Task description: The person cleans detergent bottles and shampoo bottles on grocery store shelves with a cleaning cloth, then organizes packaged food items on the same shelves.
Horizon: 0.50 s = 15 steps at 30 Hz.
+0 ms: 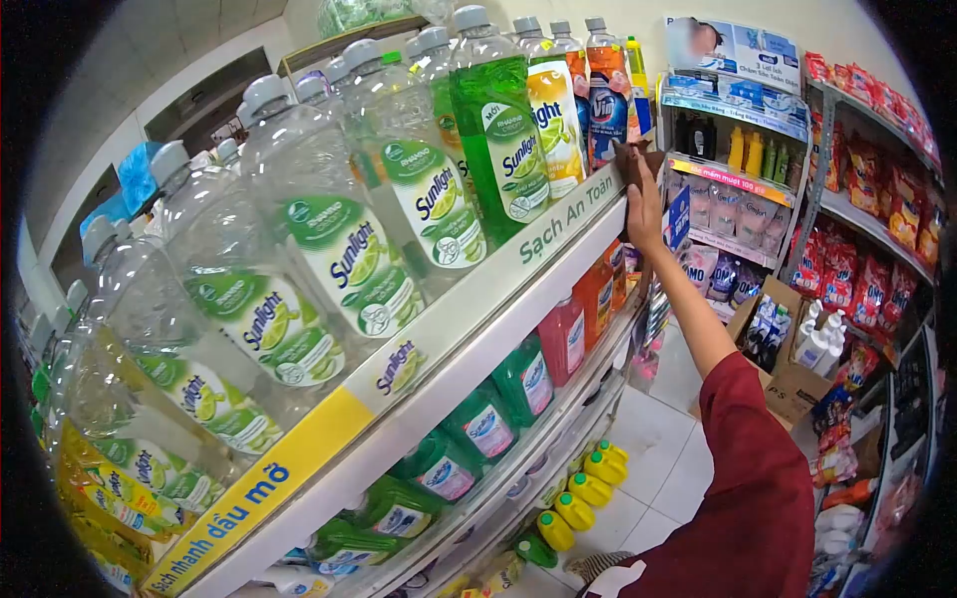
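My right hand (644, 211) reaches up to the far end of the top shelf, its fingers stretched along the end of the shelf's front strip (518, 269). Pressed under it is a crumpled dark brown cloth (630, 159), partly hidden by the fingers. Just behind the hand stand a blue and orange Vim bottle (606, 105) and a yellow-labelled Sunlight bottle (555, 125). A full green Sunlight bottle (501, 130) comes before them, followed by several clear Sunlight bottles (349, 239) that look drained. My left hand is out of view.
Lower shelves hold green bottles (478, 424) and pink bottles (561, 339). Yellow jugs (573, 510) stand on the tiled floor (648, 439). Across the aisle are an open cardboard box (788, 394), a display rack (733, 189) and shelves of red detergent bags (867, 289).
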Tool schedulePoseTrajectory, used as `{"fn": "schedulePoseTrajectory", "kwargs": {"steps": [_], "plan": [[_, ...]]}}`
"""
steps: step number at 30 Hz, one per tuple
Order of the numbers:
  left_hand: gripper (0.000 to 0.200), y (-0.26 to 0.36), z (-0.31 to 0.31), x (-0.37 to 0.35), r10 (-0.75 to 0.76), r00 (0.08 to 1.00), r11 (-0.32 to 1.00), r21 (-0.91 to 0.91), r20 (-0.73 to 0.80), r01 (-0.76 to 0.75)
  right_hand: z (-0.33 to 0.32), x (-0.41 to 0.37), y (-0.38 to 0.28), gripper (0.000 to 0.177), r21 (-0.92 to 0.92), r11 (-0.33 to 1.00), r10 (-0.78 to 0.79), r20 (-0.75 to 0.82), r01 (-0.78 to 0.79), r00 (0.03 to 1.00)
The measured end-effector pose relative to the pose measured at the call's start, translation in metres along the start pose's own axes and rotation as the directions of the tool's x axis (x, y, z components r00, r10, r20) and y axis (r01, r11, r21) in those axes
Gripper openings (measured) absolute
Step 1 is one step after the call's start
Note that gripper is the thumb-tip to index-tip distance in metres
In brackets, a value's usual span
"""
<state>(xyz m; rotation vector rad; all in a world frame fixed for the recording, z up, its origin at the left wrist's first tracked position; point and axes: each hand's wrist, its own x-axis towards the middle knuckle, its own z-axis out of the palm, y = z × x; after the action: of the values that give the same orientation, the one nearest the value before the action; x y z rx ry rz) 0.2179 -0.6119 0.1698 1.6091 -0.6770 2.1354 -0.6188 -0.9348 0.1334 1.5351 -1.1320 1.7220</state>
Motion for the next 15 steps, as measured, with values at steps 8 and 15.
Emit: {"fn": "schedulePoseTrajectory", "kwargs": {"steps": [8, 15], "plan": [[0.041, -0.071, 0.068, -0.059, -0.073, 0.958, 0.861, -0.467, 0.277, 0.201, 0.004, 0.015, 0.067, 0.044, -0.017, 0.974, 0.228, -0.025, -0.228, 0.973], [0.038, -0.032, 0.031, -0.035, -0.182, 0.940, 0.819, -0.484, 0.288, 0.307, 0.020, -0.004, 0.006, 0.044, 0.084, 0.892, 0.449, -0.048, -0.444, 0.892]]}}
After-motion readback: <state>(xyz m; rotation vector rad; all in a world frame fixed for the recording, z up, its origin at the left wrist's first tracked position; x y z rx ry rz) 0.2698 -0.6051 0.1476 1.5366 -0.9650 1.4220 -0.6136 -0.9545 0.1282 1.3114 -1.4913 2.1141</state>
